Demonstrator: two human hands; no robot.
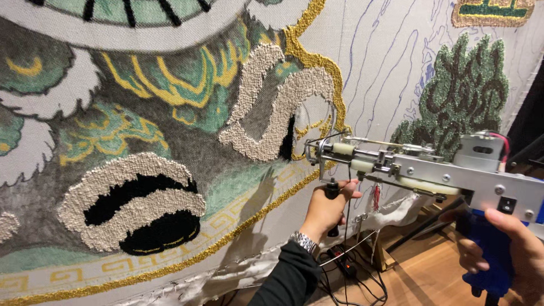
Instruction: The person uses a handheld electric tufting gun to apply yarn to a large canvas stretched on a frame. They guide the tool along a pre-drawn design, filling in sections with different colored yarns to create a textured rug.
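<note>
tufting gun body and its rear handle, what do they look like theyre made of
The tufting gun body looks like bare metal: silvery, flat plates with screw heads. The rear handle, in the right hand, looks like matte blue plastic, though it is partly covered.

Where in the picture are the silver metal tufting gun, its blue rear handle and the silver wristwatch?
silver metal tufting gun (453,173): head view, flat side plate.
blue rear handle (492,258): head view, grip in the right hand.
silver wristwatch (304,242): head view, band on the left wrist.
</note>
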